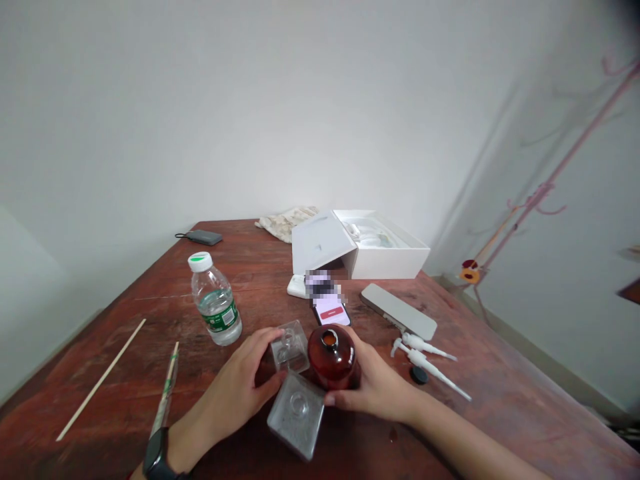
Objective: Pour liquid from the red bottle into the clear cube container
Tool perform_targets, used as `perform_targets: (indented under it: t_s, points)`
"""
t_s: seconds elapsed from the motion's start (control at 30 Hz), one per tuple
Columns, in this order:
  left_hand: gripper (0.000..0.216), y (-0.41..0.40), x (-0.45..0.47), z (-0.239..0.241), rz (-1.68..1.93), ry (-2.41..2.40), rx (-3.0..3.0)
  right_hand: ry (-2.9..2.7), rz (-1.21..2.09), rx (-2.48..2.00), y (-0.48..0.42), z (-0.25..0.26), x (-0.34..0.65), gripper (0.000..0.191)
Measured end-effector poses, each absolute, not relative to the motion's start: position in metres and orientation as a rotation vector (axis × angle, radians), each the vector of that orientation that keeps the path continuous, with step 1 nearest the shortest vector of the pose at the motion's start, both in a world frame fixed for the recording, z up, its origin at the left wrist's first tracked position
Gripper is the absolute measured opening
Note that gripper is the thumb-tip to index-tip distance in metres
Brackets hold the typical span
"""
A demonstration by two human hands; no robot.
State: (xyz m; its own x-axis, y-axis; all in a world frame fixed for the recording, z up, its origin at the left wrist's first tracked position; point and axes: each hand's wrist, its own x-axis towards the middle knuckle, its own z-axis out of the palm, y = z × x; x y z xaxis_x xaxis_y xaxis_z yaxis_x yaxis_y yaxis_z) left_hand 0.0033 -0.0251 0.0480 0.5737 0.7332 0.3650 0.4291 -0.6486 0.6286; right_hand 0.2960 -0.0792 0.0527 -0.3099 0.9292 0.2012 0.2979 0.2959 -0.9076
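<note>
My right hand point(370, 380) is wrapped round an uncapped amber bottle point(333, 367), which stands with its open neck facing up. Its thumb reaches the edge of a clear plastic box piece point(299, 412) in front. My left hand point(245, 373) is curled, with its fingertips on a second clear plastic piece point(289, 347) and its thumb between the two. Each clear piece has a round moulded shape. Whether they are joined, I cannot tell. Right of the bottle lie two white pump heads point(430, 367) with tubes and a black cap point(419, 375).
On the left stand a water bottle point(216, 300), a bare wooden chopstick point(103, 377) and a wrapped pair point(167, 383). Behind my hands lie a phone point(333, 317), a grey case point(399, 312), an open white box point(385, 263), a cloth point(285, 223) and a dark power bank point(205, 237).
</note>
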Motion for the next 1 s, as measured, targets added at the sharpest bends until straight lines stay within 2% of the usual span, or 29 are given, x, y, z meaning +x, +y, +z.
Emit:
perform_targets:
  t_s: [0.6,1.0]
  points:
    - [0.054,-0.032,0.007,0.049,0.913,0.992,2.326,-1.69,0.931,-1.105,-0.08,0.02,0.303,0.098]
    - [0.059,-0.034,0.008,0.048,1.012,0.964,2.308,-1.59,0.62,-1.213,-0.074,0.022,0.312,0.093]
